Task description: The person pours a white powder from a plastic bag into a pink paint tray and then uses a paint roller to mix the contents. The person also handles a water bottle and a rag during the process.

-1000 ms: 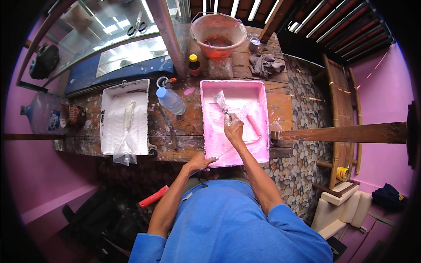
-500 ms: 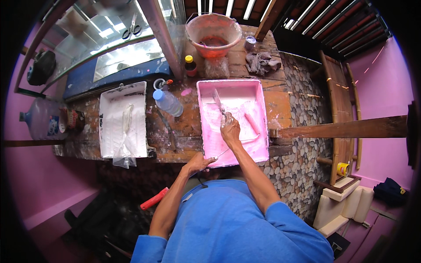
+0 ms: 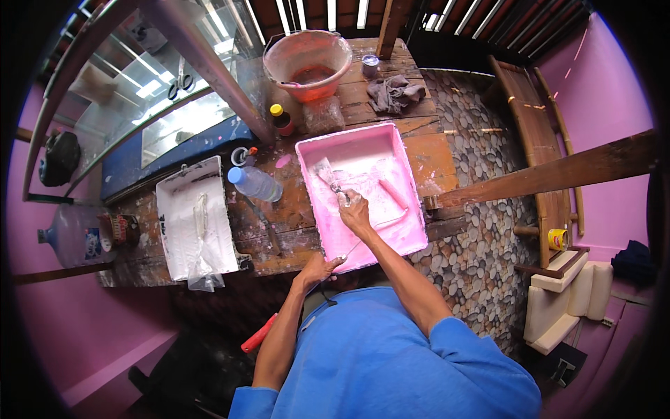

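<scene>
A white paint tray (image 3: 304,157) coated in pink paint stands on the wooden table in front of me. My right hand (image 3: 354,209) is closed around a putty knife, and its pale, paint-smeared blade (image 3: 325,172) is over the tray's left part. A paint roller's pink sleeve (image 3: 393,195) lies in the right side of the tray. From it a thin wire frame runs toward my left hand (image 3: 319,269), which grips it at the tray's near edge. A red handle (image 3: 259,334) shows beside my left forearm; its link to the wire is hidden.
Left of the tray stand a water bottle (image 3: 255,184) and a second white tray (image 3: 169,202) holding a plastic-wrapped item. Behind are a pink-stained bucket (image 3: 307,63), a small dark bottle (image 3: 282,120) and a grey rag (image 3: 395,94). A wooden beam (image 3: 551,169) juts in from the right.
The putty knife has swung left across the tray, its blade now showing its broad face instead of its edge. My left hand keeps its grip. The whole view has turned slightly.
</scene>
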Tool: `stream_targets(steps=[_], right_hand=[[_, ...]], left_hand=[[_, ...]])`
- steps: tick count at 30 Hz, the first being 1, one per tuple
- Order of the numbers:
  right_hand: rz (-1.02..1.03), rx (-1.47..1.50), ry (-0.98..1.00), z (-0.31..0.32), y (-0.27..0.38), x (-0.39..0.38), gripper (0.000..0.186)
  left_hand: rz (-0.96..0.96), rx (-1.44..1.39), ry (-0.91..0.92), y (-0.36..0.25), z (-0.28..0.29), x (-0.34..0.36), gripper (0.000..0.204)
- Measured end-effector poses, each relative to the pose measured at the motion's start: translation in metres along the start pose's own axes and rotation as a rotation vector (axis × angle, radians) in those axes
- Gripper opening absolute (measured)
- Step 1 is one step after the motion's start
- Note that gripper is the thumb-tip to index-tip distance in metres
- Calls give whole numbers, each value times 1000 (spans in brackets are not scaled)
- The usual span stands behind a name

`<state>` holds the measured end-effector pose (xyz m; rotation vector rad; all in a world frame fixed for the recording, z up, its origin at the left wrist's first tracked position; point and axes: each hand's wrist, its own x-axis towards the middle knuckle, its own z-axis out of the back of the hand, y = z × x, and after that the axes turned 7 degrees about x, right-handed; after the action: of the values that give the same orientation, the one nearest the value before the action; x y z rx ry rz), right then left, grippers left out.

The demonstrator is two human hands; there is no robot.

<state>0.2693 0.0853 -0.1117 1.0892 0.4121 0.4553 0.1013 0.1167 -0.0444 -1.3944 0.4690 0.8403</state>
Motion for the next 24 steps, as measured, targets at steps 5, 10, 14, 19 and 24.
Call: stream_targets(steps=[5,10,14,19,24], right_hand=[[-239,161,-50,3,-2,2,28],[-163,26,-145,22,-4,-17,28],[-253,-6,-264,30,-6,-3,31],[-277,111,-130,30,-6,1,30],[-254,142,-176,40,-24,6,25]], left_hand=[[82,91,24,7,4,4,50],[37,73,15,8,0,4,52],[51,99,16,-6,3,-6,54],[50,89,40,-13,3,-7,48],[57,87,32,-5,3,-2,48]])
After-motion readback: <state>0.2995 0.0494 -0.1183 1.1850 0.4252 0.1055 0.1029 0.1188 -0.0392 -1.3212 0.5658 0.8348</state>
